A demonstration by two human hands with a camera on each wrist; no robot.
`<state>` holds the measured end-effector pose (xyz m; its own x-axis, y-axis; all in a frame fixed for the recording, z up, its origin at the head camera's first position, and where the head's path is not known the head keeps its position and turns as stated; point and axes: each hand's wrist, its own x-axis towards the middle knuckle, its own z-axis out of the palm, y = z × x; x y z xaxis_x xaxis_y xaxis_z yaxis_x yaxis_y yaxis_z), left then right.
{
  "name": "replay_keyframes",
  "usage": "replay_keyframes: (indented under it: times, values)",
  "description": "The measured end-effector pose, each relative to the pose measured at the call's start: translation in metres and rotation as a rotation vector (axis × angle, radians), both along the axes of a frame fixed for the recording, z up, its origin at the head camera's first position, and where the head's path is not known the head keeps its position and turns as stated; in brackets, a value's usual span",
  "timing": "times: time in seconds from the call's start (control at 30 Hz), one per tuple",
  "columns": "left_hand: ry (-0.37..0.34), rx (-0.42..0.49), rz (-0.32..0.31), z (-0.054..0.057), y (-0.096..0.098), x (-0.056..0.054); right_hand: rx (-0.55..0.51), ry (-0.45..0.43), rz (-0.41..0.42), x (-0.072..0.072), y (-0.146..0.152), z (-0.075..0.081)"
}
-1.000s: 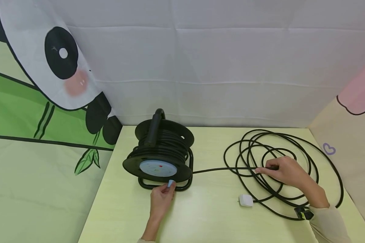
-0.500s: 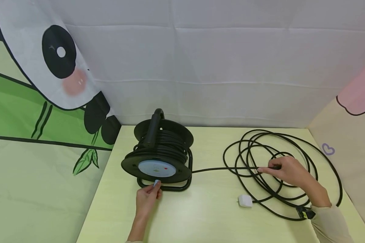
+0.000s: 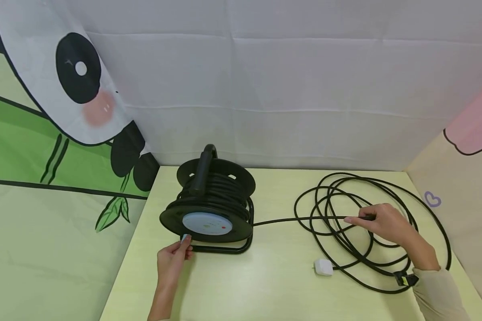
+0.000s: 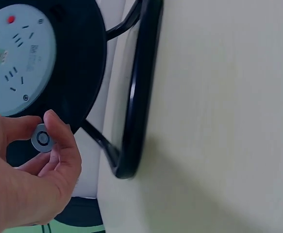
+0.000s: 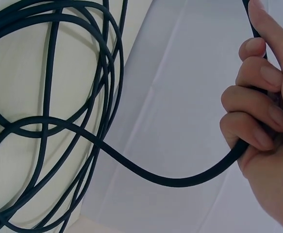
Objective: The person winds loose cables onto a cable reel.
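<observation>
A black cable reel (image 3: 214,194) with a pale blue socket face stands on the left part of the table. At the lower left of its front flange, my left hand (image 3: 172,261) pinches a small round grey-blue crank knob (image 4: 43,138) between thumb and fingers. Black cable (image 3: 281,220) runs from the drum rightward to my right hand (image 3: 385,225). In the right wrist view, that hand's fingers (image 5: 253,99) are curled round the cable, which sags from the palm toward loose loops (image 5: 46,87). The stretch between reel and right hand looks nearly straight.
Loose cable loops cover the right side of the pale table (image 3: 265,285), under and around the right forearm. A white plug (image 3: 323,267) lies in front of them. The reel's tubular stand (image 3: 221,250) rests on the table. A white cloth (image 3: 305,102) hangs behind.
My left hand has moved left with the knob along the flange's lower edge. The socket face has turned, its red dot shifting right and down. My right hand has shifted slightly right, still gripping the cable.
</observation>
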<state>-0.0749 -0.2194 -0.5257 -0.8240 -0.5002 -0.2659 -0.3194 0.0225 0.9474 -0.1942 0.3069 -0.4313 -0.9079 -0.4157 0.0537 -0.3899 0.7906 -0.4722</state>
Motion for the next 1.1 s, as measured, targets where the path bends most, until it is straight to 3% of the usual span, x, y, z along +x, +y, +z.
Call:
replay_keyframes:
  times: [0.27,0.43,0.6,1.1]
  values:
    - [0.040,0.028,0.047,0.027,-0.020,-0.002,0.005,0.038,-0.019,-0.004,0.010,-0.002]
    - [0.026,0.004,0.076,0.044,-0.024,-0.002,0.006,0.020,-0.033,-0.006,0.012,-0.003]
    - [0.050,0.036,0.101,0.057,-0.025,-0.002,0.008,-0.009,-0.048,-0.008,0.013,-0.003]
    - [0.087,0.079,0.068,0.090,-0.019,-0.003,0.021,-0.015,-0.057,-0.013,0.010,-0.004]
